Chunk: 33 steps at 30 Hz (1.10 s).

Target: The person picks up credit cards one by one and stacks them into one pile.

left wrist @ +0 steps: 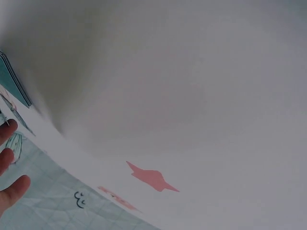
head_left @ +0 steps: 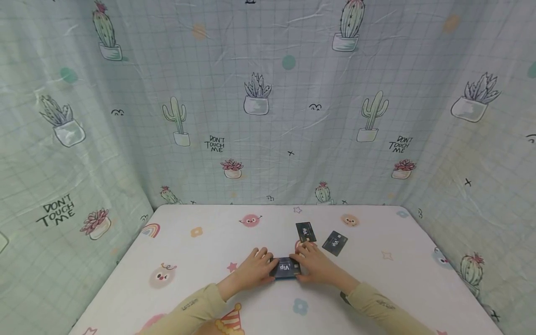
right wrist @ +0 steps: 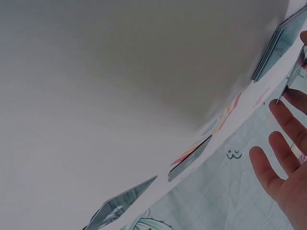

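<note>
A dark "Vip" card [head_left: 284, 267] is held near the table's middle, its long axis running left to right, chip end to the right. The left hand [head_left: 254, 268] and right hand [head_left: 313, 264] pinch its opposite ends, fingers curled, above a card stack [right wrist: 280, 48]. Beyond, to the far right, lie two loose cards, one upright [head_left: 305, 231], one slanted [head_left: 335, 243]. The white table [head_left: 192, 260] bears cartoon prints; cactus-patterned cloth [head_left: 276, 139] hangs behind and at both sides.
</note>
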Tool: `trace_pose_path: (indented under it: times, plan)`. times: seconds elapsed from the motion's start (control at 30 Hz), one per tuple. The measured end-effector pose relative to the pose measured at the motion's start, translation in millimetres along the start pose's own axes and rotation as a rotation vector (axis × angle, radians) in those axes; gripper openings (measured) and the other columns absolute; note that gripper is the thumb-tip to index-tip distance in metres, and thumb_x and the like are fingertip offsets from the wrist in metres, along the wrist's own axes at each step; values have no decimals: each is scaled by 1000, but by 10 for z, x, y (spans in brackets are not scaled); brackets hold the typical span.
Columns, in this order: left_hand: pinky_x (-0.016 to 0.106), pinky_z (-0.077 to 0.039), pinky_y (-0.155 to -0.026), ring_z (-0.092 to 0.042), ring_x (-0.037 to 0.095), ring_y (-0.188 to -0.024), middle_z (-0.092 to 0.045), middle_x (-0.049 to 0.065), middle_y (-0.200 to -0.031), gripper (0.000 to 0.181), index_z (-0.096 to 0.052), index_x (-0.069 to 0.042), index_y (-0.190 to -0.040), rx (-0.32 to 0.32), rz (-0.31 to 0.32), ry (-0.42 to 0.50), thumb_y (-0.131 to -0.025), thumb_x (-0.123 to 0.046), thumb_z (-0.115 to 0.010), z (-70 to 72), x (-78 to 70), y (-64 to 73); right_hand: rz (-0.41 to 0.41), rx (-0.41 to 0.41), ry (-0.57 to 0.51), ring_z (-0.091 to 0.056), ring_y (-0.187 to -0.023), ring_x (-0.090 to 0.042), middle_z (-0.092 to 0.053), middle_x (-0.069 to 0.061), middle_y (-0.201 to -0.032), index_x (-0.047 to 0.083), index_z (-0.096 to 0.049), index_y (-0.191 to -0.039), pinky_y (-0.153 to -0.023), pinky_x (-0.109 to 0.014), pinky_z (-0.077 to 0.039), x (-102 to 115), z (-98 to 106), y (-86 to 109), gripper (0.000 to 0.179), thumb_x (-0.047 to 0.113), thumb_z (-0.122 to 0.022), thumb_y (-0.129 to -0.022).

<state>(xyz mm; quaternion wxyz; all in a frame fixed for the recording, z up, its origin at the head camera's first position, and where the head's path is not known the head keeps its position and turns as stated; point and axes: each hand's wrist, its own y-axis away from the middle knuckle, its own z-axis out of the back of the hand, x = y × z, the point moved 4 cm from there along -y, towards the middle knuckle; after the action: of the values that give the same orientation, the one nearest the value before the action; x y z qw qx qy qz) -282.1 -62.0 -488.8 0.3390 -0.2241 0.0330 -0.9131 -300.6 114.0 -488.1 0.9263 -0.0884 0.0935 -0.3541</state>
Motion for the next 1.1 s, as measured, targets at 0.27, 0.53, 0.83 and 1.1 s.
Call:
trace_pose_path:
  times: [0.27, 0.53, 0.83, 1.1]
  plan:
    - [31, -41, -83, -46, 15, -97, -57, -2, -105, 51, -53, -18, -120, 38, -10, -7, -83, -53, -51, -52, -12, 19, 12, 40, -41, -40, -100, -16, -53, 3, -106, 15, -55, -118, -92, -37, -38, 23, -35, -24, 53, 43, -62, -74]
    - [30, -42, -83, -47, 14, -97, -57, -2, -104, 52, -53, -19, -120, 36, -28, -31, -82, -54, -50, -94, -20, 33, 25, 54, -27, -40, -99, -14, -52, 3, -107, 15, -54, -119, -89, -33, -39, 40, -67, -19, 52, 44, -62, -76]
    - [29, -41, -79, -46, 14, -94, -58, -2, -100, 50, -55, -17, -118, 1, -47, -18, -82, -52, -52, -93, -26, 20, -4, 92, -58, -40, -103, -16, -51, 2, -109, 16, -53, -120, -93, -36, -38, 30, -74, -11, 52, 43, -61, -76]
    - [29, -40, -78, -46, 14, -94, -57, -3, -100, 50, -53, -19, -120, -56, -78, -29, -86, -54, -42, -141, -11, 35, 1, 97, -70, -40, -103, -16, -52, 3, -109, 15, -53, -120, -93, -36, -38, 18, -91, -6, 52, 42, -61, -76]
